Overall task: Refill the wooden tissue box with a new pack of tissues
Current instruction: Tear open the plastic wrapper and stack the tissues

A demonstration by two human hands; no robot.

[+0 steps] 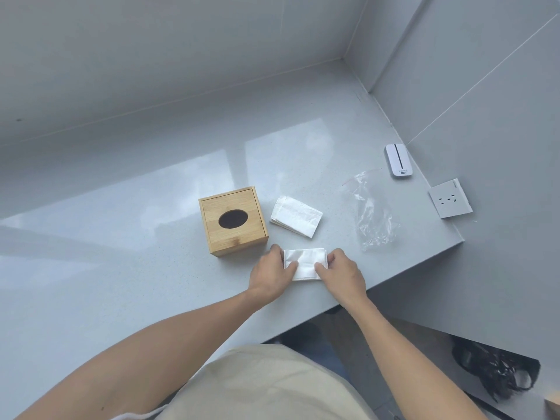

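While the wooden tissue box stands closed on the worktop, you hold a stack of tissues just in front of it, your left hand and right hand each pinching one end. Filling is not yet done, I judge. A second stack lies just right of the box, the empty plastic bag further right; nothing blocks the box.

Wooden tissue box upright (oval slot empty); white tissue stack beside it.
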